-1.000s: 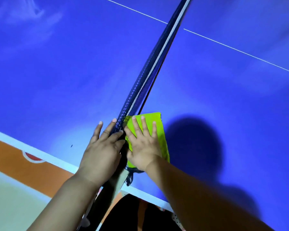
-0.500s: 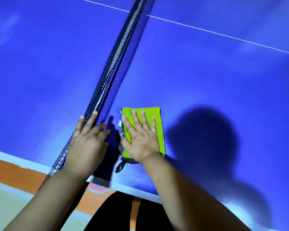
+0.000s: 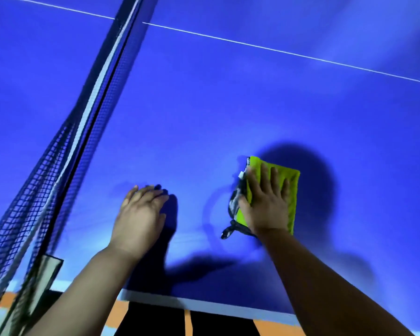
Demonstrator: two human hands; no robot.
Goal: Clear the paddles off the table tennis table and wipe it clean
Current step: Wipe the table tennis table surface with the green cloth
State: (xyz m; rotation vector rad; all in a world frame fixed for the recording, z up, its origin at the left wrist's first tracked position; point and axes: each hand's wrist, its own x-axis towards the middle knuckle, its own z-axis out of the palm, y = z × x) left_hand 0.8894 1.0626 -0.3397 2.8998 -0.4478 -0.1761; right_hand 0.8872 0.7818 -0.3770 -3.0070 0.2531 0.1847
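Note:
The blue table tennis table (image 3: 228,105) fills the view. A folded lime-green cloth (image 3: 290,190) with a grey edge and a dark loop lies on it, right of centre. My right hand (image 3: 264,204) presses flat on the cloth with straight fingers. My left hand (image 3: 141,217) rests flat on the bare table surface to the left, holding nothing. No paddle is in view.
The dark net (image 3: 66,166) with its white top band runs from the lower left to the top, and its post clamp (image 3: 44,275) sits at the near edge. A white centre line (image 3: 277,50) crosses the table. Below the white near edge (image 3: 216,305) lies orange floor.
My right hand has slid the cloth to the right, away from the net. My left hand has left the net and now lies flat on the table.

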